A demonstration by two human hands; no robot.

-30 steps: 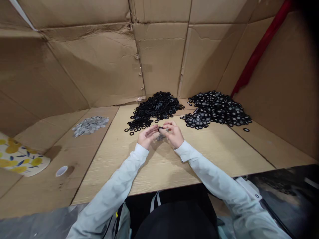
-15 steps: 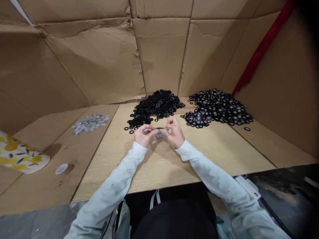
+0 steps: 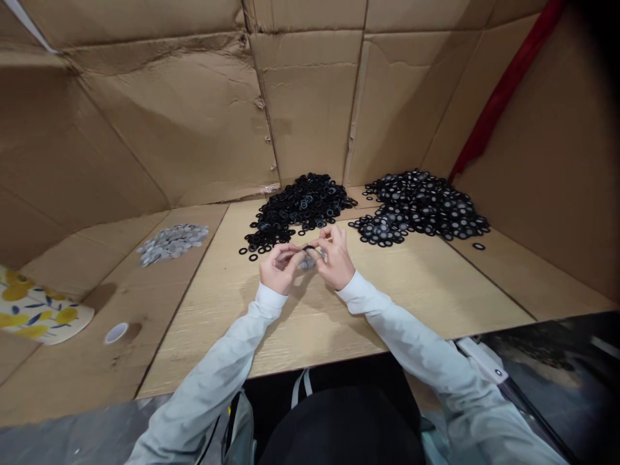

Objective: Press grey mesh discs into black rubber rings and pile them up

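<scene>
My left hand [image 3: 277, 266] and my right hand [image 3: 335, 259] meet above the wooden table [image 3: 310, 310], fingers pinched together on a small black ring [image 3: 309, 248] held between them. Something grey shows just under the ring, too small to name. A heap of plain black rings [image 3: 300, 208] lies just beyond my hands. To its right sits a heap of black rings with grey discs in them [image 3: 421, 208]. A smaller pile of grey discs [image 3: 172, 242] lies at the left on cardboard.
Cardboard walls [image 3: 300, 103] close in the back and sides. A roll of tape [image 3: 116, 332] and a plate with a yellow flower pattern [image 3: 33, 310] lie at the left. A red strip [image 3: 504, 90] runs up the right wall. One loose ring [image 3: 478, 246] lies at the right.
My left hand has curled from flatter fingers into a pinch, and both hands have drawn closer together on the ring. The view has shifted slightly.
</scene>
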